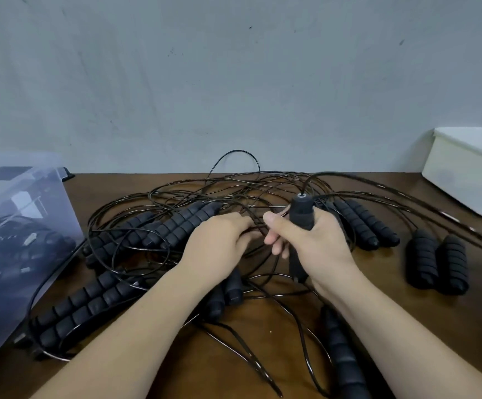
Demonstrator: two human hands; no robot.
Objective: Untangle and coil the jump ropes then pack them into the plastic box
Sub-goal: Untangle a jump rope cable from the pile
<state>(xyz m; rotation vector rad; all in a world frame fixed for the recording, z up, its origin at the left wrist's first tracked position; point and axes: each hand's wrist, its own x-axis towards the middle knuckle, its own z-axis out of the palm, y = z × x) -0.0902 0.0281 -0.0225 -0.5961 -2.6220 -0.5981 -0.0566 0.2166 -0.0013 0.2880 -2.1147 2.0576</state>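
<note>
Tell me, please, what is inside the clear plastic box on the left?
Through the hazy wall of the clear plastic box, dark coiled shapes show, apparently packed jump ropes, with pale spots among them. Their number and whatever lies beneath are hidden by blur.

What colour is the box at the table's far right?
The opaque plastic box is white, best seen in the head view.

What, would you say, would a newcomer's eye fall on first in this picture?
The tangle of black cords sprawled across the middle of the table, ribbed handles scattered through it. At its centre the right hand grips one upright handle while the left hand pinches cords beside it. A clear plastic box stands at the left edge, a white bin far right.
</note>
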